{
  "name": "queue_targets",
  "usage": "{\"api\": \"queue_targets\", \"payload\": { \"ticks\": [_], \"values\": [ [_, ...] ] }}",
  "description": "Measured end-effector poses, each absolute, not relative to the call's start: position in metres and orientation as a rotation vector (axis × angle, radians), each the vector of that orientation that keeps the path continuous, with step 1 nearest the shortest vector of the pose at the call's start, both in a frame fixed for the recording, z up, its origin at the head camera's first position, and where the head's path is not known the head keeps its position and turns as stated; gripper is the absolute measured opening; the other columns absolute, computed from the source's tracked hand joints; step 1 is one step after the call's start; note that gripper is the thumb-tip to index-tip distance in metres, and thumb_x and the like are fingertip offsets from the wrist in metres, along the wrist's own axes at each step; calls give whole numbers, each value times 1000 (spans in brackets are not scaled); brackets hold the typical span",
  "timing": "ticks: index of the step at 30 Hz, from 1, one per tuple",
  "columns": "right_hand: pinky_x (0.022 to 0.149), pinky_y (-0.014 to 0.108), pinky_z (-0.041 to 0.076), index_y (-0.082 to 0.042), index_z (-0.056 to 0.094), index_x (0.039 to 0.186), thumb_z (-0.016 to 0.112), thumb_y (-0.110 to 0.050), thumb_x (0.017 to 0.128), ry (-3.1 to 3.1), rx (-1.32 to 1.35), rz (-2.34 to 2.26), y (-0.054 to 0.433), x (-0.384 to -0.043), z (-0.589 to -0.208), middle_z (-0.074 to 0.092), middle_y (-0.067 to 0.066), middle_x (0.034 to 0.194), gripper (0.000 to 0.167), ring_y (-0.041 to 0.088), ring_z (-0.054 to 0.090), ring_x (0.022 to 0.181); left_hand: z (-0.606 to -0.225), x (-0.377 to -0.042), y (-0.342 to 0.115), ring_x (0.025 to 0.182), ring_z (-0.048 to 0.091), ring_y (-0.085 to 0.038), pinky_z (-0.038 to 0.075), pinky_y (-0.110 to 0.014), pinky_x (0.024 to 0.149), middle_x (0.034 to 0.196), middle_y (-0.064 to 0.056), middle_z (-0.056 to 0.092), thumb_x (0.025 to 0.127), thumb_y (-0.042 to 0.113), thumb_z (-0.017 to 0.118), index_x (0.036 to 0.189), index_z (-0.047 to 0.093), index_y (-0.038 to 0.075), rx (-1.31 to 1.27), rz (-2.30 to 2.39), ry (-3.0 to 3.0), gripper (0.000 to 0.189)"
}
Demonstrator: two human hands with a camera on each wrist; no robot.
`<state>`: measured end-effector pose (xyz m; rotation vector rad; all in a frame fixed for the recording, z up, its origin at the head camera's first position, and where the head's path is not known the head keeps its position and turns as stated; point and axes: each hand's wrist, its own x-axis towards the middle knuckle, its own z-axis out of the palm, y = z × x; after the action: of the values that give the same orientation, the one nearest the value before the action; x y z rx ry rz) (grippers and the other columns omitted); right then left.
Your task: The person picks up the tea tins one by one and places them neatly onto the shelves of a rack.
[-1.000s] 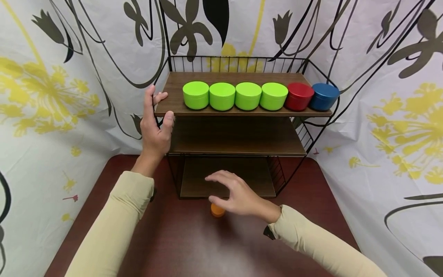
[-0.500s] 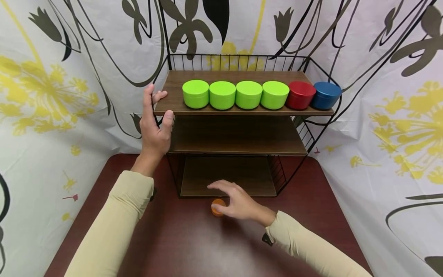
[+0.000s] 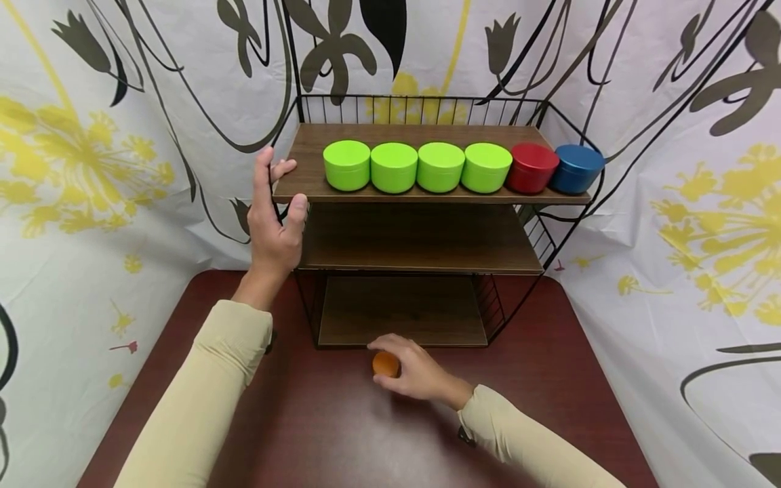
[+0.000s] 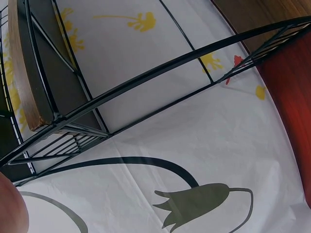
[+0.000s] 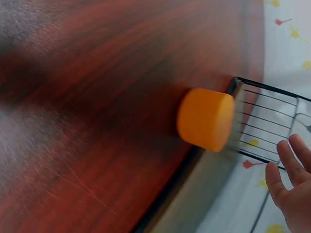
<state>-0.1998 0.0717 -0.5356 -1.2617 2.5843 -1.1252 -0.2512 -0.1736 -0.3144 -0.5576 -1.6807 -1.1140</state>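
At the left end of a three-tier rack with wooden shelves and a black wire frame, my left hand holds the side of the top shelf. Its thumb lies by the front corner, and fingertips reach over the shelf's end. On the table, just in front of the bottom shelf, stands a small orange round tin. My right hand is around it, thumb on the near side and fingers on the far side. In the right wrist view, the visible fingers are apart from the orange tin.
Along the top shelf stand several lime green round tins, then a red tin and a blue tin at the right end. The dark red table lies below. Patterned white cloth hangs behind and at both sides.
My right hand has come down and toward me, from above the orange tin to around it. My left hand has stayed on the rack.
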Motion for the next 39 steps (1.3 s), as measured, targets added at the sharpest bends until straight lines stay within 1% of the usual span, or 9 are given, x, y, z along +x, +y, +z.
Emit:
{"api": "queue_targets", "payload": {
  "ticks": [3,6,11,14,17,21,24,31,39],
  "values": [
    [81,34,52,-16,60,133,75,-24,86,2601,-1271,-1105,72,-200,-544,58,2,132,50,25,62,110,-314,-252,-173,125,51,-38,32,-41,111,122,-30,60,93,25,48,140,35,-17,-558,-1116,-1681,64],
    [81,30,50,-17,61,132,76,-26,86,2627,-1274,-1083,72,-201,-548,58,1,132,49,24,63,109,-314,-252,-173,125,51,-37,32,-41,111,122,-30,60,92,24,48,141,35,-17,-555,-1120,-1681,64],
    [79,29,49,-18,61,131,76,-25,85,2645,-1249,-1066,72,-203,-553,59,0,131,49,21,64,104,-314,-252,-173,125,52,-36,32,-41,111,121,-30,61,91,22,48,140,36,-17,-548,-1121,-1675,64],
    [81,31,50,-19,61,131,77,-26,84,2667,-1233,-1040,71,-204,-557,59,-1,131,50,18,63,105,-313,-252,-173,125,52,-35,33,-41,110,121,-30,61,91,22,48,140,35,-17,-546,-1117,-1676,64],
    [87,36,50,-18,62,130,79,-25,83,2695,-1220,-1020,70,-205,-561,59,-1,131,50,17,60,113,-313,-252,-173,125,52,-35,33,-41,110,122,-30,60,91,23,48,140,35,-17,-547,-1112,-1679,64],
    [94,44,48,-15,64,129,79,-25,82,2722,-1206,-983,69,-207,-567,59,1,132,50,19,54,124,-314,-251,-174,124,52,-36,34,-41,109,121,-30,60,92,24,48,140,35,-17,-544,-1110,-1676,64],
    [98,47,46,-14,64,130,78,-26,83,2730,-1197,-951,69,-208,-572,58,2,134,51,21,52,127,-314,-251,-174,124,53,-36,34,-41,109,121,-30,60,93,25,48,140,35,-17,-545,-1107,-1673,64],
    [96,49,47,-12,64,131,78,-24,84,2744,-1200,-907,70,-209,-582,58,10,135,50,25,55,124,-314,-250,-174,124,52,-37,33,-41,110,121,-31,60,93,24,48,140,35,-17,-553,-1109,-1675,65],
    [92,47,47,-11,64,130,75,-24,87,2785,-1176,-850,72,-206,-592,58,11,133,46,25,59,116,-315,-251,-173,124,52,-36,33,-41,109,122,-31,60,94,25,48,141,34,-17,-562,-1116,-1675,64]
  ]
}}
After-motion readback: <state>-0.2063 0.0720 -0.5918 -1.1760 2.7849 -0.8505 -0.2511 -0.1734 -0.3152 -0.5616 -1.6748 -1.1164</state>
